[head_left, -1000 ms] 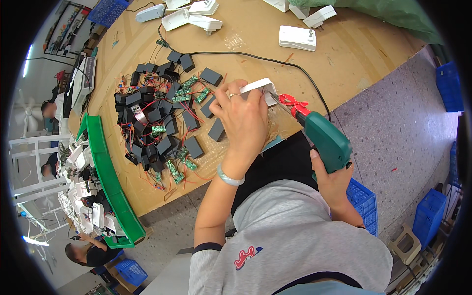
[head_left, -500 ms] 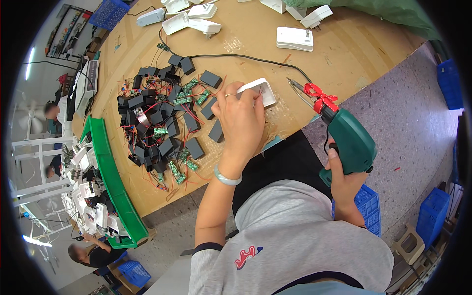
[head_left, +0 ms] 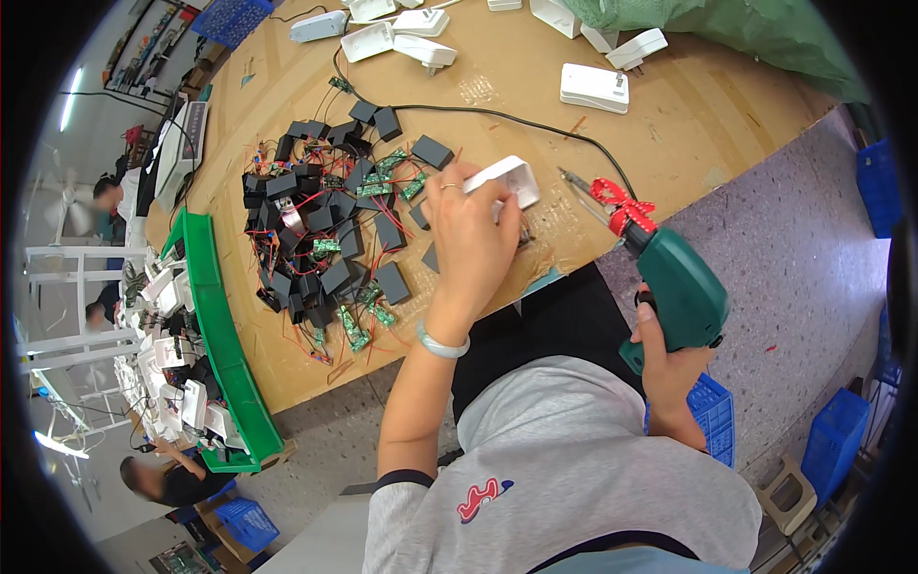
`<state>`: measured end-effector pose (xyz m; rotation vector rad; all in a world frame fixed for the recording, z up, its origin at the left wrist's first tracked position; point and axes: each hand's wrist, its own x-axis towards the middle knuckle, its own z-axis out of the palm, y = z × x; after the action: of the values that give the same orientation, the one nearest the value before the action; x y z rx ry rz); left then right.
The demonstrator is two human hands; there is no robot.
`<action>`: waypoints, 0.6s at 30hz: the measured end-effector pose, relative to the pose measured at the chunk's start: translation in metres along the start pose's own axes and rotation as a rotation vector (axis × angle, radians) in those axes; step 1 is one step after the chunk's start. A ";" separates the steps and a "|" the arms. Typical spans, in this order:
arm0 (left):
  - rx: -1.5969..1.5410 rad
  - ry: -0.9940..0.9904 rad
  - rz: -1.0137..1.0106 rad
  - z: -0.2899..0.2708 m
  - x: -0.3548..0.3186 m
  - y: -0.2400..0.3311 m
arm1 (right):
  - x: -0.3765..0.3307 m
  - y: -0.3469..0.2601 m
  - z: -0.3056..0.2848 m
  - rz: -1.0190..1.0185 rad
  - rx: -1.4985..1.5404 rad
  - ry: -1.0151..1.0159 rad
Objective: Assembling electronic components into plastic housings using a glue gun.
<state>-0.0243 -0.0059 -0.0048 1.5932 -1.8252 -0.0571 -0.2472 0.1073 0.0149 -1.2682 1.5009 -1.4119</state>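
My left hand [head_left: 473,239], with a ring and a pale bangle, closes its fingers round a white plastic housing [head_left: 522,180] near the table's front edge. The housing is tilted, and the fingers hide part of its inside. A green soldering gun [head_left: 685,292] is in my right hand [head_left: 669,373], the thumb near its trigger. Red ribbon [head_left: 623,207] is tied round the gun's front, and its metal tip [head_left: 566,176] points toward the housing, apart from it. Beside my left hand lies a pile of black rectangular blocks [head_left: 320,215] with red wires and green circuit boards [head_left: 375,182].
A black cable [head_left: 497,115] crosses the cardboard-covered table [head_left: 382,368]. White plug housings [head_left: 595,88] lie at the far side, by green cloth [head_left: 727,33]. At left stands a green tray [head_left: 212,316] of white parts. Blue crates [head_left: 710,411] stand below; another person [head_left: 172,478] sits left.
The white housing has tipped further onto its side in my left hand. The view has shifted slightly, so the table's things sit further right. Both hands keep their holds.
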 end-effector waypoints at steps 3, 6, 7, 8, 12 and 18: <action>-0.062 -0.035 0.035 0.007 -0.003 0.003 | -0.004 -0.002 0.000 0.065 -0.010 -0.057; -0.057 0.045 0.034 0.011 -0.004 0.008 | -0.007 0.013 -0.002 0.011 0.014 -0.065; -0.047 0.057 -0.008 0.011 -0.005 0.011 | -0.007 0.016 -0.002 0.010 -0.016 -0.078; -0.036 0.068 -0.050 0.012 -0.006 0.013 | -0.008 0.019 -0.003 0.009 -0.045 -0.089; 0.017 0.065 -0.047 0.014 -0.006 0.016 | -0.005 0.029 0.004 0.069 -0.039 -0.051; 0.074 0.052 -0.075 0.013 -0.006 0.017 | 0.003 0.039 0.013 0.084 -0.143 -0.096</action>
<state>-0.0454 -0.0021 -0.0093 1.6993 -1.7459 0.0178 -0.2427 0.0981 -0.0248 -1.3239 1.5938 -1.1914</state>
